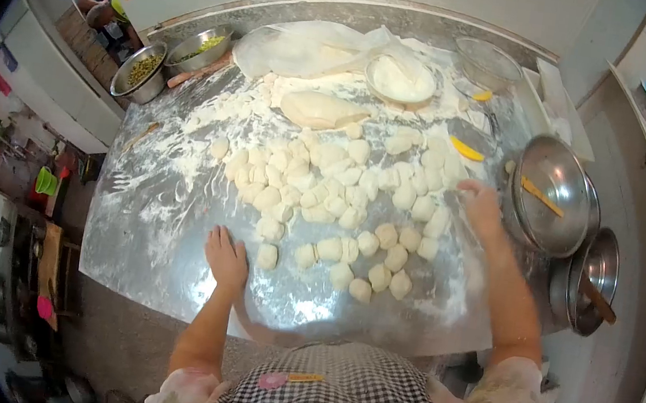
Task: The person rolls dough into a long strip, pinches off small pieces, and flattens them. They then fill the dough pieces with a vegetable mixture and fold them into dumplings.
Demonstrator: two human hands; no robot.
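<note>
Many small pieces of white dough [327,173] cover the middle of a floured metal table [148,227]. Closer to me sit rounder dough balls [380,277]. My left hand [226,258] lies flat on the metal, left of a lone dough piece [267,256], fingers apart and holding nothing. On the right, my right hand [482,206] is beside the edge of the dough pieces, fingers reaching forward and left with nothing visible in them. Beyond it lies a curved yellow tool [467,149]. A large dough lump [322,110] rests behind the pieces.
A bowl of flour [400,79] and a plastic sheet [298,49] are at the back, near a sieve [488,63]. Two bowls of chopped filling [144,70] stand back left, beside a rolling pin [200,71]. Steel bowls [556,195] flank the right edge.
</note>
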